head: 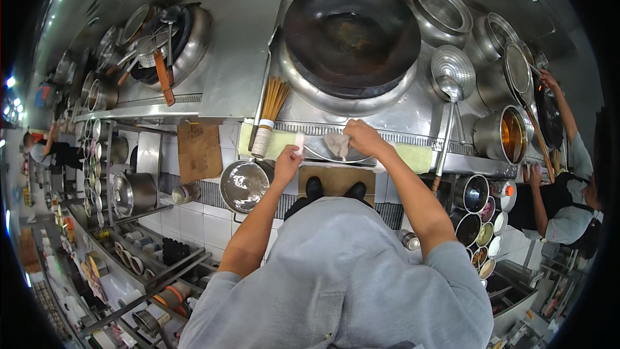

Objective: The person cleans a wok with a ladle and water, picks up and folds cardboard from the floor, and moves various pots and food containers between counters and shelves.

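At the stove's front edge lies a metal dish (316, 148), seen only in part. My right hand (366, 138) grips a crumpled pale cloth (335, 145) over it. My left hand (289, 162) is at the dish's left side, its fingers closed on a white cloth (299, 143). Beneath them a light green towel (411, 155) runs along the edge. Left of my hands a bamboo wok brush (266, 121) rests on the towel. Beyond the hands a large dark wok (352, 34) sits on its burner ring.
A perforated skimmer (453, 70) and a ladle (449, 106) lie right of the wok, near a pot of amber liquid (512, 135). A pot of liquid (245, 185) stands below left. A co-worker (562, 203) works at the far right; another person (53, 150) is far left.
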`<state>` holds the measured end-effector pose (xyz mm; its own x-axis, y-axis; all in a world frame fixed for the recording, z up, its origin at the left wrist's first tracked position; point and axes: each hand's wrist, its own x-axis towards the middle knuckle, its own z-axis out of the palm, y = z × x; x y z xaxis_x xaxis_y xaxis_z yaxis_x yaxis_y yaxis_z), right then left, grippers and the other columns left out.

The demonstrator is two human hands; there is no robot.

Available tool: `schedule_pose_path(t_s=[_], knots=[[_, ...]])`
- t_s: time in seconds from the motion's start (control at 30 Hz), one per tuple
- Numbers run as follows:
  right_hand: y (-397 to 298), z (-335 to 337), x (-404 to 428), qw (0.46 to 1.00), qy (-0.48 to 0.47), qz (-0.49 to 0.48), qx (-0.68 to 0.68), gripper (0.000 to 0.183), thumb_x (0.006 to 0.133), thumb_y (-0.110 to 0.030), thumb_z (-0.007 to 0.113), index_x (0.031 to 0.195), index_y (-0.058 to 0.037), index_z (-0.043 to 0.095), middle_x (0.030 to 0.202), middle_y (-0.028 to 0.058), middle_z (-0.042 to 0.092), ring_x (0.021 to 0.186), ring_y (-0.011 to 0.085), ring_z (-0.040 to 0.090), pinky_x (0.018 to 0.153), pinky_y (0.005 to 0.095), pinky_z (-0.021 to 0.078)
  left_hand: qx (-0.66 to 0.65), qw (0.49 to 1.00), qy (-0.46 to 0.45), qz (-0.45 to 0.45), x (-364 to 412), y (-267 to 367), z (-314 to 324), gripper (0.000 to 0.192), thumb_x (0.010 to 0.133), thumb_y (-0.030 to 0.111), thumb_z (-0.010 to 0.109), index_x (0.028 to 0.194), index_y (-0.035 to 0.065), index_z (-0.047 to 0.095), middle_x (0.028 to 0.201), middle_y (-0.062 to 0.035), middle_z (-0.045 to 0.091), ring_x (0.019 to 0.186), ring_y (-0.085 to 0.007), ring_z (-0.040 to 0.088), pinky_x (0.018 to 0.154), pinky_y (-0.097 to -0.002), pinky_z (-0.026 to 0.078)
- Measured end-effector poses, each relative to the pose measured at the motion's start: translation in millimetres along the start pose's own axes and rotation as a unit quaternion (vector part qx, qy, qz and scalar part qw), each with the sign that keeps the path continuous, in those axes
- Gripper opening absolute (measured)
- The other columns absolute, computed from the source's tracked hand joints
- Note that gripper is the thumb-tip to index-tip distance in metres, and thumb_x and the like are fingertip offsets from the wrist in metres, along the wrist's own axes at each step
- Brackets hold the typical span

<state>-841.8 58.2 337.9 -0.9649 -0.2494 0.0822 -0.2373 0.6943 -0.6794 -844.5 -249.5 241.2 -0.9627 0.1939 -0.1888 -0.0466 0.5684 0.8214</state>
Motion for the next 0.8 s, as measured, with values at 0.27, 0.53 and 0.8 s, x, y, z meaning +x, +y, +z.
schedule_pose_path(t_s=[0.27,0.53,0.8], knots=[[30,115,83,0.991,-0.102,-0.075,0.047,0.023,0.073,0.0,0.06,0.092,-0.0095,0.068,0.099,0.0105,0.059,0.103,0.0328,0.055,0.089,0.0401,0.0453,-0.026,0.999,-0.019,-0.044,12,11,15,0.033,0.08,0.02,0.078,0.105,0.0082,0.059,0.072,-0.0059,0.056,0.066,-0.0199,0.057,0.065,-0.034,0.048],[119,-72,-62,0.921,-0.26,0.272,-0.1,0.034,0.075,-0.033,0.065,0.097,-0.0079,0.072,0.095,0.0222,0.069,0.084,0.0388,0.066,0.076,0.0451,0.0507,-0.05,0.997,-0.033,-0.053,11,-8,6,0.031,0.084,0.018,0.074,0.109,0.007,0.059,0.075,-0.0052,0.055,0.068,-0.0169,0.055,0.065,-0.032,0.047],[3,52,-157,0.953,0.19,0.235,0.033,0.024,0.076,-0.001,0.064,0.099,0.0004,0.062,0.107,0.0192,0.058,0.099,0.0402,0.058,0.086,0.0435,0.0476,-0.183,0.963,-0.156,-0.124,13,-11,-17,0.041,0.101,0.045,0.044,0.121,0.0118,0.058,0.089,-0.0014,0.057,0.082,-0.0131,0.054,0.075,-0.0279,0.046]])
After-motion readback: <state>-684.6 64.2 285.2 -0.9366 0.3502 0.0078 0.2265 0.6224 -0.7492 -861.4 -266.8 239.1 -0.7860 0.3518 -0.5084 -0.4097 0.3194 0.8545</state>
